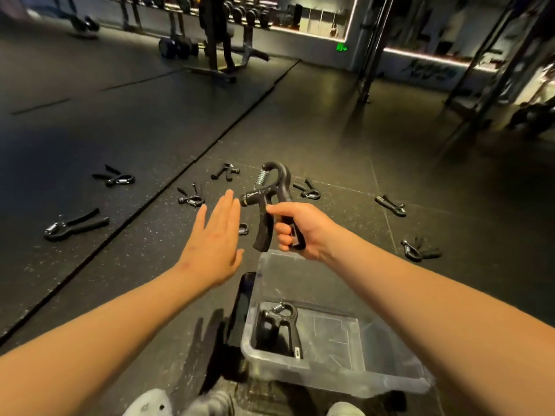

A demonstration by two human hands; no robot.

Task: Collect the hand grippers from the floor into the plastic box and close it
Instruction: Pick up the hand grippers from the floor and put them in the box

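Observation:
My right hand [297, 228] grips a black hand gripper [268, 199] by one handle, holding it upright in the air above the far end of the clear plastic box [336, 376]. My left hand [214, 244] is stretched out flat, fingers straight, just left of that gripper and holding nothing. One hand gripper [279, 328] lies inside the box at its left side. Several more hand grippers lie scattered on the dark floor, among them one [75, 225] at the left, one [115, 178] further back and one [420, 249] at the right.
A dark flat lid-like piece [241, 307] stands on edge against the box's left side. Dumbbell racks and a bench frame [219, 40] line the far wall. A metal rig [495, 70] rises at the right. My shoes [180, 403] show at the bottom edge.

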